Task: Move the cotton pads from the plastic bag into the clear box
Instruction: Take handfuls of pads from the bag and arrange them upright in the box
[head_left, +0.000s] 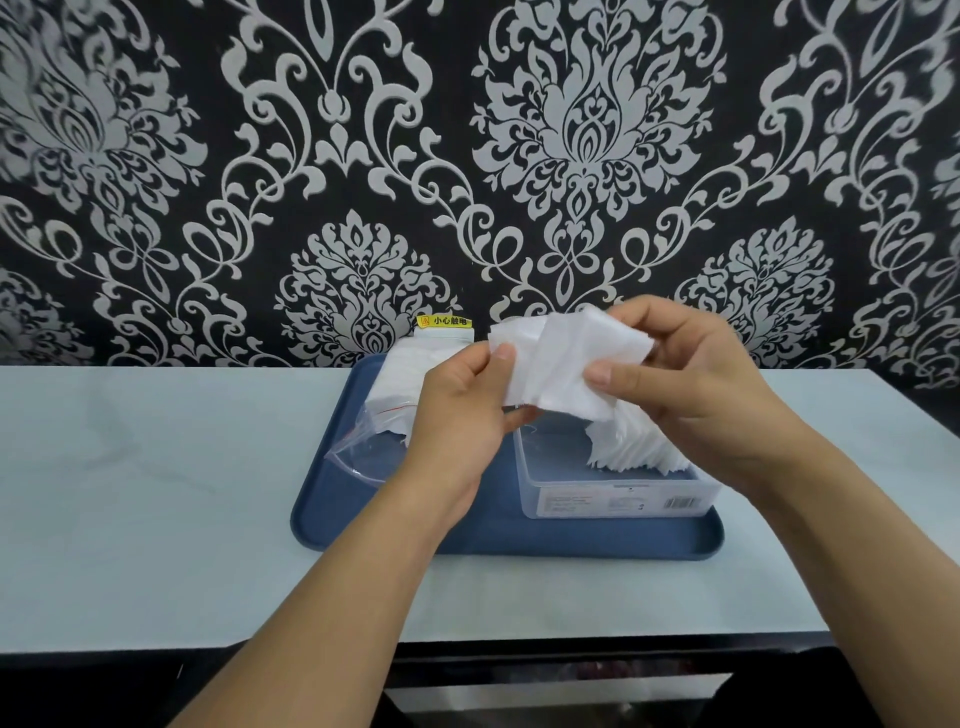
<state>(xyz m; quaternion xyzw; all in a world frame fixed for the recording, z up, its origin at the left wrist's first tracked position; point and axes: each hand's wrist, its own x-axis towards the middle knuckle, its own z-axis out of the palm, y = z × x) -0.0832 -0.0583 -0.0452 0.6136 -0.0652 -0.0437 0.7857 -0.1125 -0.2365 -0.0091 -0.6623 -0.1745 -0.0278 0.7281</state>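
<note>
Bunch of white square cotton pads (566, 358) held up in the air, above the far edge of the blue tray (467, 540), roughly between bag and box. Pinched from both sides: left hand (457, 410) gripping the left edge with thumb on the front, right hand (691, 384) clamping the right side, thumb pressed across the front and fingers curled behind. Pads fanned out a bit, not a neat stack.

More pads (634, 441) already down in the clear box (613, 499), standing on edge and leaning, bunched toward the right end. Box sitting on the right half of the tray, label and barcode on the near wall.

Plastic bag (374, 431) lying on the left half of the tray, red zip line showing, mouth open toward the near-left, still packed with white pads at the far end. Partly hidden behind the left hand.

Tray resting on a pale tabletop (156, 493), pushed up near the wall. Small yellow warning sticker (445, 322) poking up behind the bag. Black wallpaper (467, 156) with silvery damask swirls filling the background.
</note>
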